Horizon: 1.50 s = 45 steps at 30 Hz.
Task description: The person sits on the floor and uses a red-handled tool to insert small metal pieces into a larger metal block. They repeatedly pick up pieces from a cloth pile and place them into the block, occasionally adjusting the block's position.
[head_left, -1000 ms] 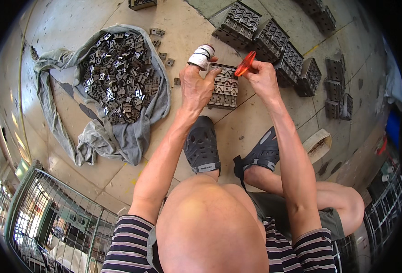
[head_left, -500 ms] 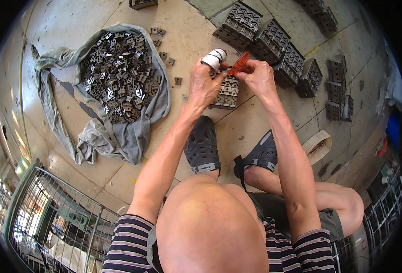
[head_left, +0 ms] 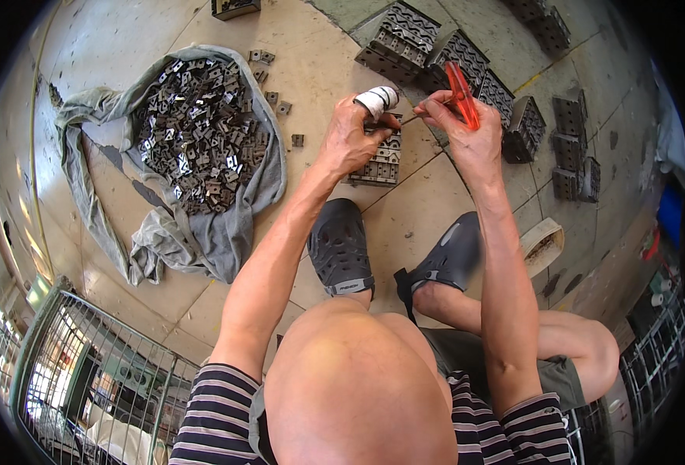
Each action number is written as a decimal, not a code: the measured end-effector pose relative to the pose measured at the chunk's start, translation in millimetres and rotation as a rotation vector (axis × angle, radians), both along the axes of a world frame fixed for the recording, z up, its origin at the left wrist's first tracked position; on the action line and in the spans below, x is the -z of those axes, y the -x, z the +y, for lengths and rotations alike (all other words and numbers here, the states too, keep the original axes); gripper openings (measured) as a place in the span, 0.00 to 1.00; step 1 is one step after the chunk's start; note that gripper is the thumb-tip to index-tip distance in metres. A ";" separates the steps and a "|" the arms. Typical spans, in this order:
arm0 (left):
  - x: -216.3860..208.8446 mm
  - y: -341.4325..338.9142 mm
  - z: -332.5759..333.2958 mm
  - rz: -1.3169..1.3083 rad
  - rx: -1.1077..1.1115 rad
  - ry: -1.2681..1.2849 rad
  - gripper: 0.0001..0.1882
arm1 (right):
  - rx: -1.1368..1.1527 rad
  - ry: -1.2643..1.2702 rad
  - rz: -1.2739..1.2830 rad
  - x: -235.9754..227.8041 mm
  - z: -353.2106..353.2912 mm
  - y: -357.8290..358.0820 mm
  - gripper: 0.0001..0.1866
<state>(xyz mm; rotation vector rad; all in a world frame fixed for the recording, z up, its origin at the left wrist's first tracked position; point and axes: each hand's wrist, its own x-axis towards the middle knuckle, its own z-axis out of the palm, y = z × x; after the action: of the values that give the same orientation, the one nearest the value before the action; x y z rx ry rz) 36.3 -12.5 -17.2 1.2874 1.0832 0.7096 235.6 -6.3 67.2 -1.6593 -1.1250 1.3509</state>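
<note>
Grey metal in toothed rows forms the small rectangular block [head_left: 376, 167] on the tan tiled floor [head_left: 303, 46], just ahead of your shoes and beside a tile joint. Your left hand [head_left: 348, 133], with one finger wrapped in white bandage [head_left: 376, 101], is over the block's far left corner and partly hides it; its thumb and fingers are drawn together, but I cannot tell what they grasp. Your right hand [head_left: 470, 141] is clenched around a red translucent plastic handle [head_left: 462, 94], and from this hand a thin dark rod [head_left: 413, 119] points to your left fingertips, beyond the block's right edge.

To the left, a heap of small dark metal pieces [head_left: 203, 132] lies on a crumpled grey cloth [head_left: 271, 174]; a few loose pieces [head_left: 297, 140] are past its right edge, directly on the floor. To the right and farther away, dark toothed metal blocks [head_left: 465, 60] stand in a slanting row. A cream-coloured oval container [head_left: 557, 239] is near your right shoe [head_left: 452, 252].
</note>
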 end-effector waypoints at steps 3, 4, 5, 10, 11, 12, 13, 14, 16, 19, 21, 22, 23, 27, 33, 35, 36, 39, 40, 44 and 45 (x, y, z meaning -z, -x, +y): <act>-1.9 1.8 -2.0 -0.019 -0.007 0.022 0.23 | 0.062 0.008 0.021 -2.5 -3.9 4.8 0.08; -2.4 2.1 -2.5 -0.015 -0.009 0.015 0.23 | 0.069 -0.004 0.029 -1.7 -4.9 6.0 0.07; -2.9 1.9 -2.8 -0.021 -0.014 -0.004 0.23 | 0.087 -0.008 0.036 -0.4 -5.9 6.8 0.07; -3.5 -0.1 -3.1 -0.042 -0.053 -0.020 0.22 | 0.084 -0.020 0.043 13.7 -10.5 12.3 0.05; -3.8 -0.2 -3.3 -0.044 -0.065 -0.033 0.22 | 0.110 -0.025 0.058 16.3 -11.4 13.4 0.04; -3.8 0.2 -3.4 -0.018 -0.049 -0.025 0.22 | 0.144 -0.027 0.074 18.3 -12.2 14.3 0.03; -3.9 0.7 -3.2 0.003 -0.028 -0.010 0.22 | 0.137 -0.040 0.073 19.6 -12.6 14.9 0.03; -3.9 1.3 -3.1 0.016 -0.013 -0.012 0.23 | 0.140 -0.048 0.075 19.9 -13.3 15.2 0.03; -3.6 1.2 -2.5 0.009 -0.010 0.008 0.22 | 0.067 -0.099 -0.030 18.6 -14.0 15.3 0.04; -3.2 0.5 -2.2 0.042 -0.025 -0.052 0.21 | -0.200 -0.274 -0.297 13.4 -14.9 14.7 0.05; -2.7 -0.7 -2.6 0.048 -0.057 -0.046 0.20 | -0.424 -0.482 -0.395 11.9 -14.3 14.9 0.05; -2.5 -1.3 -3.1 0.033 -0.082 -0.009 0.20 | -0.368 -0.385 -0.347 12.1 -14.3 15.2 0.06; -2.0 -2.4 -3.4 0.014 -0.110 0.028 0.20 | -0.305 -0.315 -0.287 12.9 -13.7 14.9 0.06; -0.2 -5.2 2.2 0.013 -0.183 0.105 0.24 | -0.253 -0.236 -0.293 19.1 -16.1 13.0 0.06; -4.2 -10.1 9.2 0.196 -0.161 0.024 0.25 | -0.117 -0.203 -0.267 29.6 -20.5 18.7 0.06; -5.0 -10.3 8.2 0.136 -0.211 0.070 0.24 | -0.099 -0.169 -0.131 31.5 -18.4 22.4 0.07; -4.6 -10.4 7.2 0.094 -0.235 0.096 0.24 | -0.122 -0.158 -0.066 31.2 -17.6 23.3 0.08; 0.2 -8.5 4.8 0.063 -0.209 -0.005 0.27 | -0.154 -0.125 -0.217 25.2 -17.5 21.5 0.08; 2.2 -8.7 3.4 0.032 -0.238 0.041 0.26 | -0.158 -0.107 -0.324 22.5 -17.8 20.4 0.08; 7.8 -8.7 -0.3 -0.082 -0.319 0.126 0.26 | -0.185 -0.117 -0.360 21.4 -15.1 20.6 0.06; 8.2 -8.3 -1.0 -0.077 -0.325 0.180 0.26 | -0.145 -0.131 -0.210 24.5 -13.8 22.8 0.05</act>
<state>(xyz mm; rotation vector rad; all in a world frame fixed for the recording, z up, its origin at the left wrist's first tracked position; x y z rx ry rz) 44.6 -13.4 -25.4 0.9335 1.2774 0.8741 212.7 -20.1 42.6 -1.6786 -1.4482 1.1816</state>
